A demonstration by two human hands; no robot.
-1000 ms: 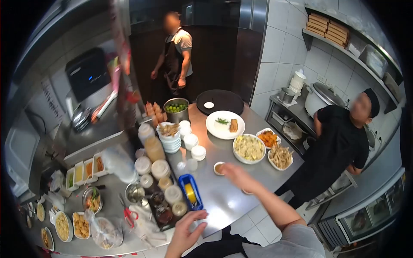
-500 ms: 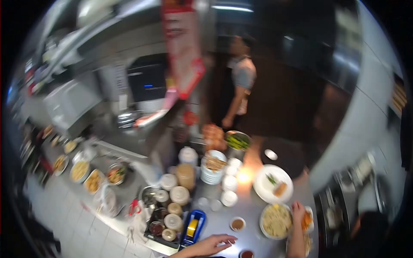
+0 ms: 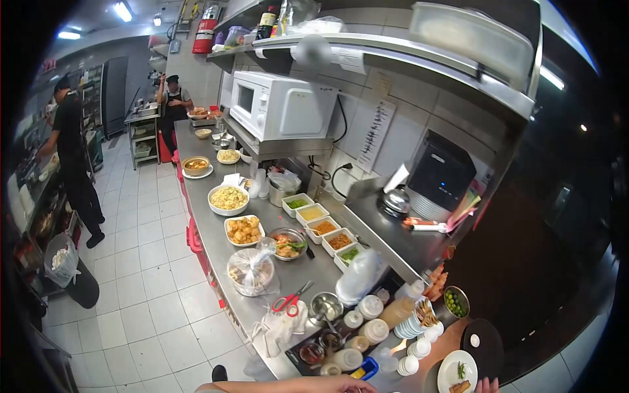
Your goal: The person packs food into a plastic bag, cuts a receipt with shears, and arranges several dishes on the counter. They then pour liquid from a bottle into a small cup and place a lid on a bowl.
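Only a little of my right hand (image 3: 486,386) shows at the bottom edge, its fingers stretched out right beside the rim of a white plate (image 3: 446,378). On that plate lie a browned piece of food (image 3: 460,387) and a green garnish (image 3: 461,370). My left hand (image 3: 359,387) is at the bottom edge too, with its fingers mostly cut off by the frame. It is close to a blue tape dispenser (image 3: 369,369) and a tray of sauce bottles and jars (image 3: 345,358). Stacked small white cups (image 3: 409,365) stand between the two hands.
Along the steel counter (image 3: 209,245) are red scissors (image 3: 291,301), a bagged bowl (image 3: 251,272), several food bowls and a row of garnish containers (image 3: 324,226). A microwave (image 3: 285,105) sits above. Two people (image 3: 69,141) are farther back at left.
The view has swung left and up, bringing the long counter and kitchen aisle into sight. Both hands now sit at the bottom edge; the right one appears beside the plate instead of the noodle bowl.
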